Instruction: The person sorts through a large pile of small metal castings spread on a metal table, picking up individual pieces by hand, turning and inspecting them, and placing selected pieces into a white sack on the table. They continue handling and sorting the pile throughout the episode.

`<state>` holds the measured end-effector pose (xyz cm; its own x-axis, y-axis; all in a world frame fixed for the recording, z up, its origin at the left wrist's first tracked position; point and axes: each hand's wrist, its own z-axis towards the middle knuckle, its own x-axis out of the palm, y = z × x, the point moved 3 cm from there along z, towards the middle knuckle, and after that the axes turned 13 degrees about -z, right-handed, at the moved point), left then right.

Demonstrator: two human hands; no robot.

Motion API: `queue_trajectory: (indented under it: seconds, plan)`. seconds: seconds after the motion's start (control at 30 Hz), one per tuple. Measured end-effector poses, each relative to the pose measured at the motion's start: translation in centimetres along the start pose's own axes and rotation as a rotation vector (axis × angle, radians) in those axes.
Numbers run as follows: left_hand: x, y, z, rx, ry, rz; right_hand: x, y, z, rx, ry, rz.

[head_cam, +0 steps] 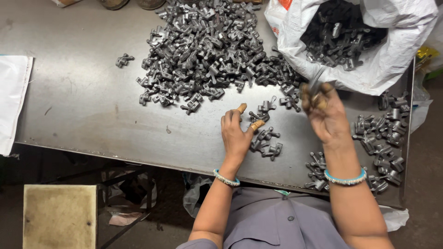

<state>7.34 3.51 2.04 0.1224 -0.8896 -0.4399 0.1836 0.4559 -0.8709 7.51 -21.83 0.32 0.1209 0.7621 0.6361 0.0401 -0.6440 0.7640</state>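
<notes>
My left hand (236, 133) rests on the dark metal table (83, 106), fingers spread, two fingertips wrapped in tan tape touching small grey metal parts (266, 138) just to its right. My right hand (325, 113) is raised above the table, its fingers closed on one small metal part (315, 90) that looks blurred. A big heap of the same forged parts (207, 50) lies beyond both hands. A smaller group of parts (385, 138) lies to the right of my right wrist.
A white plastic sack (392, 46), open and holding more dark parts, sits at the table's far right. White cloth (11, 101) hangs over the left edge. One stray part (123, 60) lies alone at left. A worn square stool top (60, 216) stands below the table's front edge.
</notes>
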Motion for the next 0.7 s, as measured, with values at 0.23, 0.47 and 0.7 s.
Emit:
queue_trajectory:
  seconds: [0.23, 0.47, 0.7]
  plan:
    - [2.4, 2.4, 1.0, -0.13, 0.045, -0.127, 6.6, -4.2, 1.2, -0.172, 0.061, -1.518]
    - [1.1, 3.9, -0.7, -0.403, -0.012, -0.698, 6.6, -4.3, -2.1, -0.237, 0.079, -1.767]
    - [2.9, 3.0, -5.3, -0.602, 0.23, -1.075, 5.5, -1.1, -9.2, -0.163, 0.123, -1.547]
